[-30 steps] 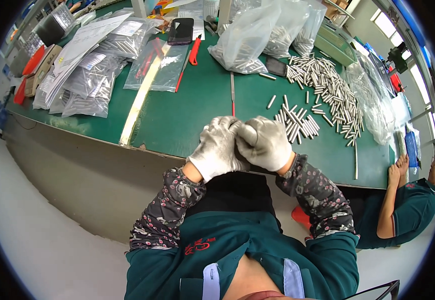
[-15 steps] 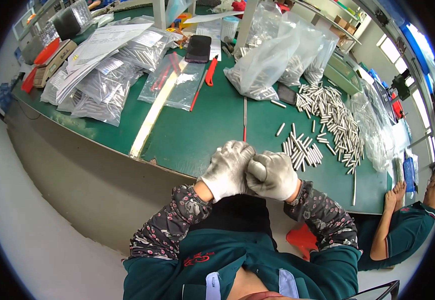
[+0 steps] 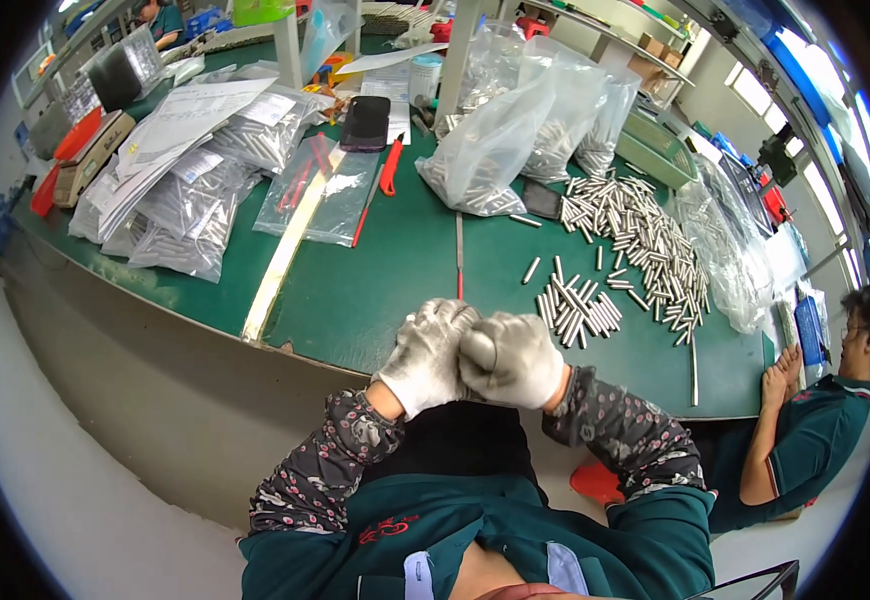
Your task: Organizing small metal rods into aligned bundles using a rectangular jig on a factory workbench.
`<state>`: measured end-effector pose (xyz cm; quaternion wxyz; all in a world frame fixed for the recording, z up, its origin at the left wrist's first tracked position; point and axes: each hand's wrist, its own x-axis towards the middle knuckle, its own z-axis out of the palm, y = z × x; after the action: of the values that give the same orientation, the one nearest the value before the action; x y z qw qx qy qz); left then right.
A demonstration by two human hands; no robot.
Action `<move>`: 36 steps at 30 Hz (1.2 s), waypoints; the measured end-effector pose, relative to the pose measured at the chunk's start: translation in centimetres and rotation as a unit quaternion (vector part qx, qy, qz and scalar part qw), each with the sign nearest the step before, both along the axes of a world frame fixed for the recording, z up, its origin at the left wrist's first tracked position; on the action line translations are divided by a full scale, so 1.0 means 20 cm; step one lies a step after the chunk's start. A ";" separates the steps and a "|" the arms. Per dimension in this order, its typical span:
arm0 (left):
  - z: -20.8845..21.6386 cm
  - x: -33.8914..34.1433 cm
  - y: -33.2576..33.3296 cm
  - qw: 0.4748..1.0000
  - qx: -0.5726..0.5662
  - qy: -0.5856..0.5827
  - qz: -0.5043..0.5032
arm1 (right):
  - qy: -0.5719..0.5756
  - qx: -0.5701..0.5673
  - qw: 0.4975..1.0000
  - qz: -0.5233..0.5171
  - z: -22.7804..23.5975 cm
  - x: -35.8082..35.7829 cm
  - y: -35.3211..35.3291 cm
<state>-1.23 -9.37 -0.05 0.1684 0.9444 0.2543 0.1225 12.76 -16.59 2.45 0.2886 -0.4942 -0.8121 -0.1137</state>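
My left hand (image 3: pixel 427 352) and my right hand (image 3: pixel 511 358), both in white knitted gloves with grey smudges, are closed and pressed together at the table's near edge. Whatever lies in their fingers is hidden. Just beyond them, a thin file with a red handle (image 3: pixel 460 283) points away from me. To the right of my hands lies a small group of metal pins (image 3: pixel 577 308). Behind it spreads a larger heap of the same pins (image 3: pixel 645 240). A single pin (image 3: pixel 532 270) lies apart, nearer my hands.
Clear bags of pins (image 3: pixel 485 150) stand at the back beside a green basket (image 3: pixel 655 145). Bagged pins under papers (image 3: pixel 180 215) are piled at left. A phone (image 3: pixel 366 123), a red utility knife (image 3: pixel 391 165) and a flat bag (image 3: pixel 305 190) lie mid-table. A co-worker (image 3: pixel 805 440) sits at right.
The whole view has shifted, so the table's things appear farther left. My right hand has tilted slightly and risen against the left; both stay closed together.
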 end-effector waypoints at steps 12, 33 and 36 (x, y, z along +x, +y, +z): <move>0.00 -0.02 0.00 0.998 -0.059 -0.017 0.012 | 0.030 -0.025 0.999 -0.029 0.00 0.00 0.01; -0.03 0.01 0.01 0.996 0.016 -0.089 -0.001 | 0.012 -0.001 0.998 -0.064 -0.02 0.04 0.04; -0.03 -0.01 0.01 0.997 0.030 -0.065 -0.005 | 0.042 0.024 0.999 -0.022 -0.01 0.01 0.01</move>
<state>-1.34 -9.26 -0.71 0.1569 0.9402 0.2348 0.1906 12.92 -16.39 2.18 0.3317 -0.5095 -0.7850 -0.1191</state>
